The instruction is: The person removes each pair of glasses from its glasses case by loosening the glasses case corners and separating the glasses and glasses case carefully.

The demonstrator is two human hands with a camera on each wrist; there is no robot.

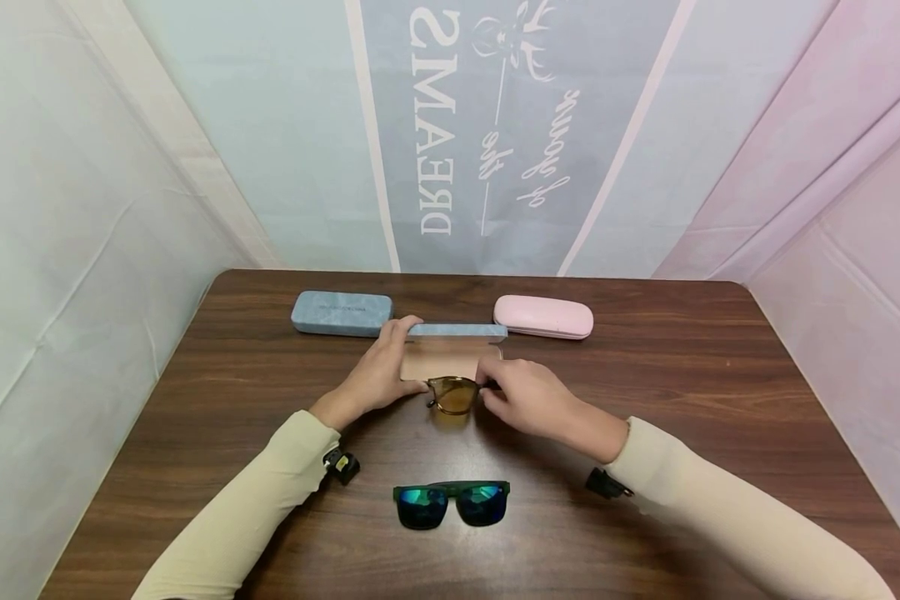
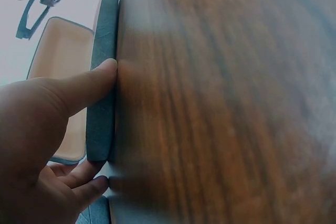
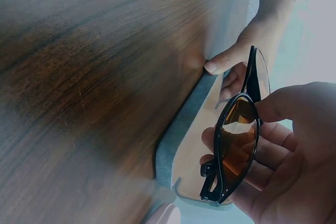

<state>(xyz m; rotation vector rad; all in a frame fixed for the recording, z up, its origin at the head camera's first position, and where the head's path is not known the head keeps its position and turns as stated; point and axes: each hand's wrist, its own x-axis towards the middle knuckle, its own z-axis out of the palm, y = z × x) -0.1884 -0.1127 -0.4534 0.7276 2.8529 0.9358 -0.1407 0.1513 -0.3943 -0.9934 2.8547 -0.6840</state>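
Two hands meet near the middle of the table [image 1: 720,375]. The left hand [image 1: 375,371] grips the left end of the opened blue case [image 1: 457,332], thumb in front, fingers behind; if this hold slips, the case may slide or its lid may fall. Just in front of the opening are the amber sunglasses [image 1: 456,397], pinched at their right side by the right hand [image 1: 534,402]. Held from one side only, they could turn and knock the rim; fingers close behind the lens might smear it. If both temples are folded, I cannot tell; a loose one could catch.

Around them, a closed blue case [image 1: 342,313] at the left leaves little room for the left fingers. Dark sunglasses [image 1: 452,492] lie nearer to the person, apart from both hands. At the right, a pink case [image 1: 543,317] lies just beside the opened one and may block its sliding.
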